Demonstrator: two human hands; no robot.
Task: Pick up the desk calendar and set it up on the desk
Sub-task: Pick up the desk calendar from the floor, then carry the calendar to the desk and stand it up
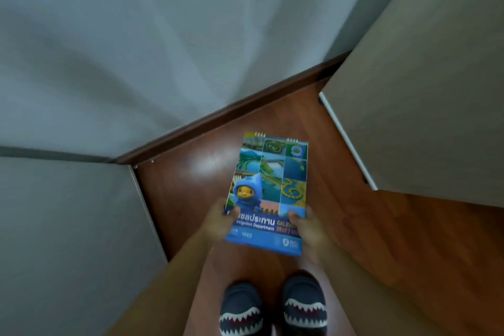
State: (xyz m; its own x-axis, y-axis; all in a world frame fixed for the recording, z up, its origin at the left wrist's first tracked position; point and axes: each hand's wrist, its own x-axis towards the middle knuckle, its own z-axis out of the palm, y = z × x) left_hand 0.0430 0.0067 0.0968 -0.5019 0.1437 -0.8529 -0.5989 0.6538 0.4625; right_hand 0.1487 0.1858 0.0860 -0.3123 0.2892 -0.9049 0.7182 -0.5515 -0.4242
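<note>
The desk calendar (pixel 268 191) is a flat, folded blue booklet with a cartoon mascot, photo tiles and a spiral binding at its far edge. I hold it out in front of me above the wooden floor. My left hand (pixel 222 219) grips its near left edge, thumb on the cover. My right hand (pixel 306 226) grips its near right edge the same way. No desk top is recognisable in this view.
A grey wall with a dark wooden skirting board (pixel 231 117) lies ahead. A pale cabinet or furniture panel (pixel 425 90) stands at the right and another pale panel (pixel 68 226) at the left. Below are my feet in shark-pattern slippers (pixel 272 308) on the wooden floor (pixel 395 254).
</note>
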